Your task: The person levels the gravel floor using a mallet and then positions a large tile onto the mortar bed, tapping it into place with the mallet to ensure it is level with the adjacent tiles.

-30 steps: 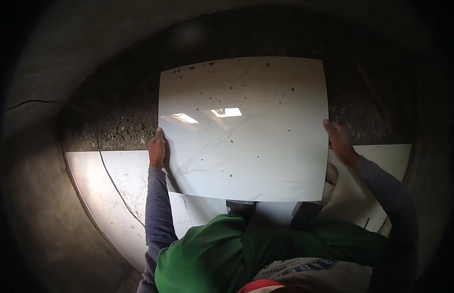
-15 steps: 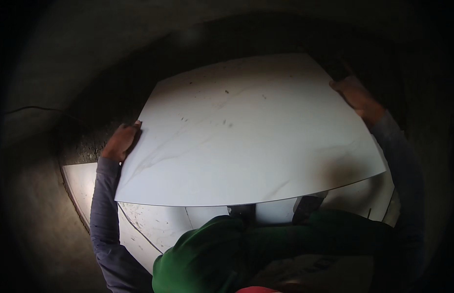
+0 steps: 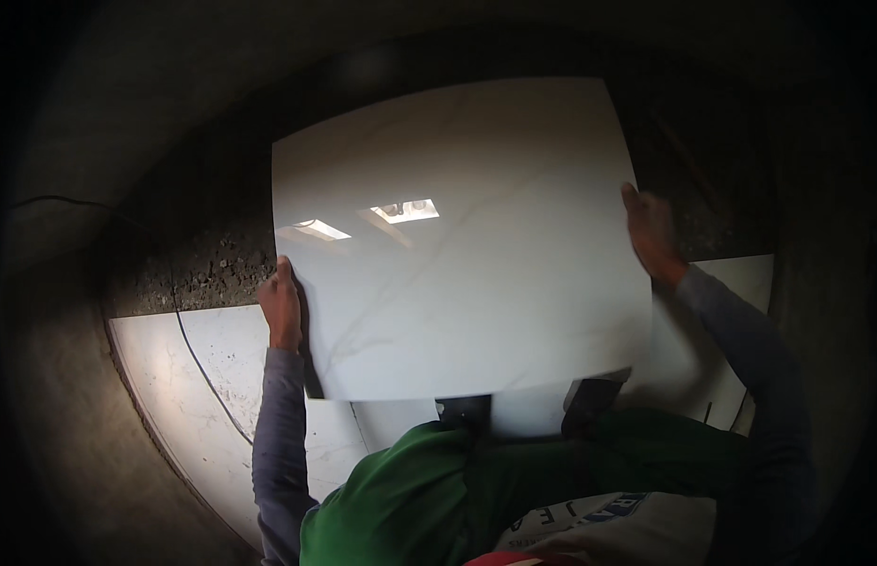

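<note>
A large glossy white tile (image 3: 457,302) with faint veining fills the middle of the head view, reflecting two bright openings. My left hand (image 3: 282,304) grips its left edge, thumb along the rim. My right hand (image 3: 651,234) holds the right edge, higher up. Below the tile, my dark shoes (image 3: 589,401) show on white floor tiles (image 3: 155,377).
A dark bed of rubble (image 3: 226,269) lies beyond the floor tiles. A thin black cord (image 3: 200,363) crosses them at the left. Grey bare walls (image 3: 56,349) rise around the sides, and a dim stick-like object (image 3: 688,156) lies at the back right.
The held tile sits farther up and left than a second ago. Since half a second ago it has swung more upright in view, and both hands moved with it. Its surface now shows fewer specks.
</note>
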`<action>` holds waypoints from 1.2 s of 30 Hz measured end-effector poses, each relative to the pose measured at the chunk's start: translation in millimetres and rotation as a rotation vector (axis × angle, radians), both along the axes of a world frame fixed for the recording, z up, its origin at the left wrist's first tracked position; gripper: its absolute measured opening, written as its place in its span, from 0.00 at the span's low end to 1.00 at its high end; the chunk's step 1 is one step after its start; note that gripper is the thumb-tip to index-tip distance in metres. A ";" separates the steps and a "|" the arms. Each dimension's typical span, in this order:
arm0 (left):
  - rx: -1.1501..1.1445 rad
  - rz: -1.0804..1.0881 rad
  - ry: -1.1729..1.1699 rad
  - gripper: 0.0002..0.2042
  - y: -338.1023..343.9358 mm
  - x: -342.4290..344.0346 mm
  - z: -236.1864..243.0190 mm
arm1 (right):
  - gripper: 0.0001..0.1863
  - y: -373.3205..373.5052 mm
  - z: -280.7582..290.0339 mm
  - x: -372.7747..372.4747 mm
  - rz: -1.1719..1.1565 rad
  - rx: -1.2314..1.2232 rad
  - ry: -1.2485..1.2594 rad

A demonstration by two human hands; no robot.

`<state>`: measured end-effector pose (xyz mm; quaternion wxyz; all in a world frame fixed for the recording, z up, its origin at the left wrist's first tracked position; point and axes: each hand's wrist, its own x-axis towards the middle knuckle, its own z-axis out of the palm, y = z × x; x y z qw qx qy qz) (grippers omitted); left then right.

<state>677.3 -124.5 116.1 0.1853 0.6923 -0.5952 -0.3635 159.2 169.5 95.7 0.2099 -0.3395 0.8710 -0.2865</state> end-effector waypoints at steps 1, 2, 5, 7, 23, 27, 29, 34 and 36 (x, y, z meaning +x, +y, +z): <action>0.006 0.018 0.028 0.31 -13.0 -4.3 -7.1 | 0.37 -14.5 -3.9 -6.5 0.026 -0.024 0.028; 0.006 0.000 0.048 0.31 -27.1 -9.0 -14.7 | 0.38 -28.9 -8.4 -13.3 0.059 -0.059 0.072; -0.094 -0.075 -0.010 0.33 -70.0 -18.4 -39.1 | 0.36 -65.0 -27.6 -22.9 -0.002 -0.028 0.018; -0.161 -0.108 -0.042 0.34 -94.3 -25.8 -52.0 | 0.33 -81.3 -39.4 -26.1 0.010 -0.128 0.092; -0.810 -0.564 -0.178 0.29 -160.0 -32.6 -141.3 | 0.21 -116.1 -104.8 -58.5 0.246 -0.037 0.450; -0.473 -0.403 -0.093 0.30 -163.6 -36.7 -139.4 | 0.29 -131.4 -78.8 -50.4 -0.065 0.104 0.170; -0.184 -0.191 -0.112 0.31 -165.3 -36.5 -140.1 | 0.32 -132.7 -72.5 -49.8 -0.072 0.089 0.225; -0.312 -0.463 -0.254 0.24 -175.2 -27.5 -164.4 | 0.28 -105.4 -101.1 -82.7 0.133 0.152 0.266; -0.409 -0.558 -0.318 0.24 -175.1 -27.3 -165.4 | 0.23 -89.0 -119.3 -105.1 0.308 0.091 0.444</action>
